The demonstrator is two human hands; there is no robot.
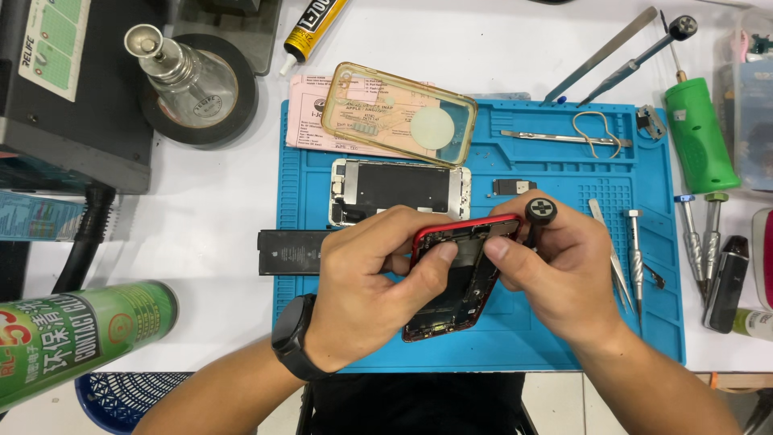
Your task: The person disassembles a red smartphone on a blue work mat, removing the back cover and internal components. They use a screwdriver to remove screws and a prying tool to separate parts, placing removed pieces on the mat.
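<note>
Red metal frames the opened phone shell point(455, 278), which sits tilted up off the blue mat point(564, 322), raised at its far end and resting low near the person's body. The left hand point(374, 294) wraps the shell's left edge, its fingers curled tight around it and the thumb pressed onto the inner parts near the top. The right hand point(564, 270) pinches a small black-capped screwdriver point(538, 219) between thumb and forefinger, the other fingers folded narrow beneath; its tip is hidden behind the shell's rim, so I cannot tell what it touches. The likely trouble is a slip: with the shell held in the air rather than flat, a push from the driver could skid off a tiny screw and gouge the board or a cable inside. A loosened screw could also drop and roll off among the tweezers point(616, 262) and spare drivers point(636, 250) just to the right. The thumb bearing down on the inner parts might bend something thin. The removed screen point(398, 189) lies just beyond the hands, close enough to be knocked, and the black battery point(291, 251) rests partly off the mat's left edge, where a bumped forearm could shove it.
</note>
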